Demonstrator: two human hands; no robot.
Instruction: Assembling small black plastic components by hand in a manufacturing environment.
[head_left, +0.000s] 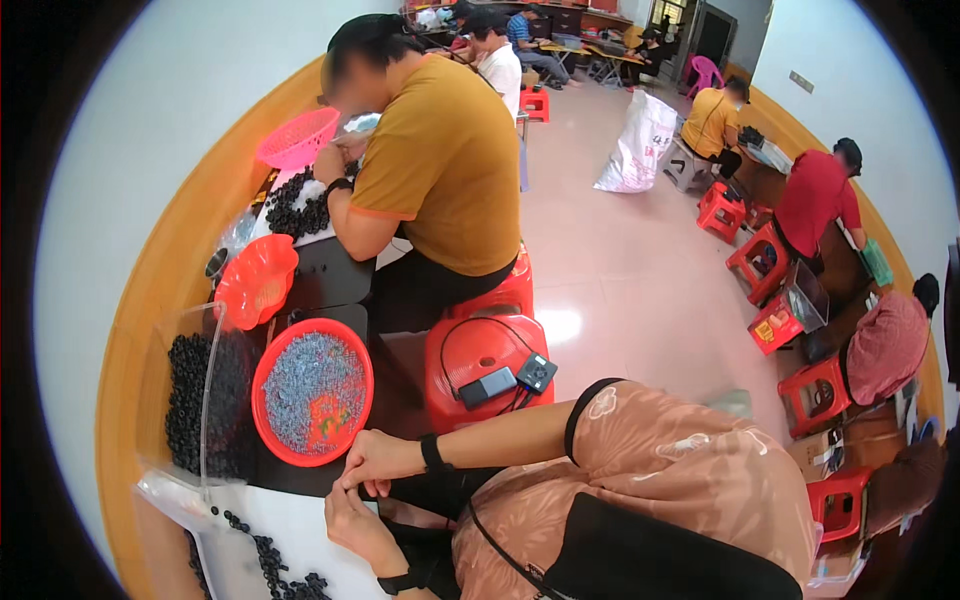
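My right hand (385, 457) and my left hand (357, 528) meet over the near edge of a white work surface (300, 515). Fingers of both are pinched together at the tips; whatever they hold is too small or hidden to make out. A black band circles each wrist. Just beyond my right hand stands a round red basin (311, 462) with many tiny blue-grey pieces (305, 385) in it, and a patch of its red bottom shows. Small black ring-like parts (270, 560) lie scattered on the white surface beside my left hand.
A clear bin (207, 400) of black parts stands by the wall. Beyond are a red scalloped bowl (257, 282) and a person in a mustard shirt (450, 165). A red stool (480, 345) carries small black devices. Other people sit along the right wall; a white sack (640, 140) stands on the floor.
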